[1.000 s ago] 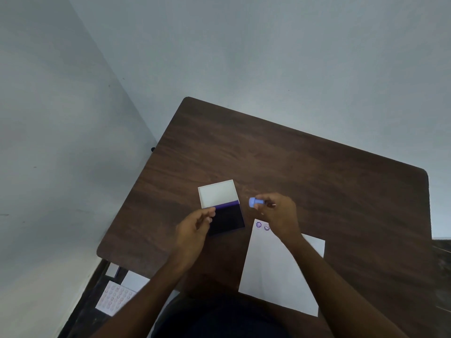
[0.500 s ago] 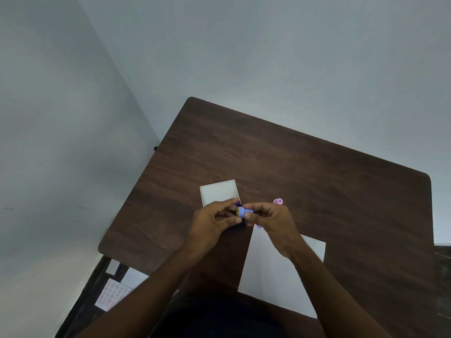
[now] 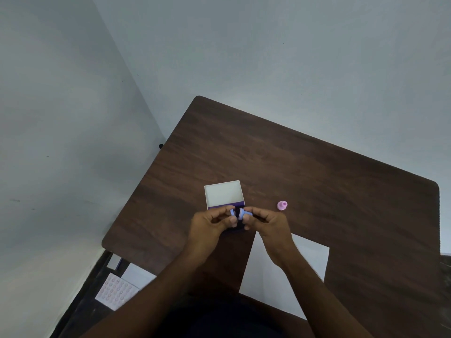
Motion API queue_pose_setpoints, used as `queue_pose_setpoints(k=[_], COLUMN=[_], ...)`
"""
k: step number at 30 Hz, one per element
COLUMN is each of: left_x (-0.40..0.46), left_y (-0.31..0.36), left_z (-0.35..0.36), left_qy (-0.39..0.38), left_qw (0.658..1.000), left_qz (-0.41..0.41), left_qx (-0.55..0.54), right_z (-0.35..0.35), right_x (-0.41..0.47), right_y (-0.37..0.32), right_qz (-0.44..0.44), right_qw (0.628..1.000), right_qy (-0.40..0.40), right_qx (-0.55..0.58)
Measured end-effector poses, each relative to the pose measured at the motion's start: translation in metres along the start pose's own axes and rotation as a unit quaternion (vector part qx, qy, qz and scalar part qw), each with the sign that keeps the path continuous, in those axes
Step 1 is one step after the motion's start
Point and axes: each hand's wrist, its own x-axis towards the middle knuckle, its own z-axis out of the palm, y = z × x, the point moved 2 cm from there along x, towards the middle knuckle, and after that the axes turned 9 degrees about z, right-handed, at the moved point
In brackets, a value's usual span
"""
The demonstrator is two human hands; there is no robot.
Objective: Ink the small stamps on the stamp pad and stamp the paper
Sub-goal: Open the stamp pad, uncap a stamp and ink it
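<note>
Over the stamp pad, both hands meet. My right hand (image 3: 267, 222) pinches a small blue stamp (image 3: 244, 212) by its handle. My left hand (image 3: 210, 226) pinches a matching small blue piece (image 3: 232, 212), a narrow gap away from the stamp. The pad's white lid (image 3: 223, 193) lies open on the far side, and the dark ink pad (image 3: 238, 229) is mostly hidden under my fingers. A pink stamp (image 3: 282, 205) lies on the table to the right. The white paper (image 3: 275, 272) lies near me, partly under my right wrist.
The dark wooden table (image 3: 305, 172) stands in a corner, with grey walls to the left and behind it. Below its left edge lie a pink dotted sheet (image 3: 114, 290) and white sheets (image 3: 138, 275) on a dark surface.
My hands came together over the pad. The blue stamp, first held by the right hand alone, now shows as two blue parts, one in each hand. The pink stamp has come into view.
</note>
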Motion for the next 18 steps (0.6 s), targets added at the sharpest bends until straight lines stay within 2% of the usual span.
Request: queue_pose_setpoints(k=[3, 9, 14, 18], left_x=[-0.002, -0.01, -0.017, -0.017], left_y=[-0.01, -0.048, -0.08, -0.084], left_z=[-0.013, -0.053, -0.084, -0.088], left_qy=[0.023, 0.066, 0.106, 0.135], left_qw=[0.996, 0.99, 0.984, 0.97], left_qz=[-0.053, -0.102, -0.137, -0.092], left_qx=[-0.072, -0.068, 0.047, 0.18], right_z=[0.002, 0.005, 0.013, 0.014], right_x=[0.002, 0.005, 0.004, 0.001], right_y=[0.003, 0.002, 0.003, 0.0], right_qz=[0.016, 0.043, 0.069, 0.104], right_qw=[1.0, 0.998, 0.994, 0.981], right_qy=[0.005, -0.024, -0.042, -0.063], right_qx=[0.011, 0.044, 0.076, 0.154])
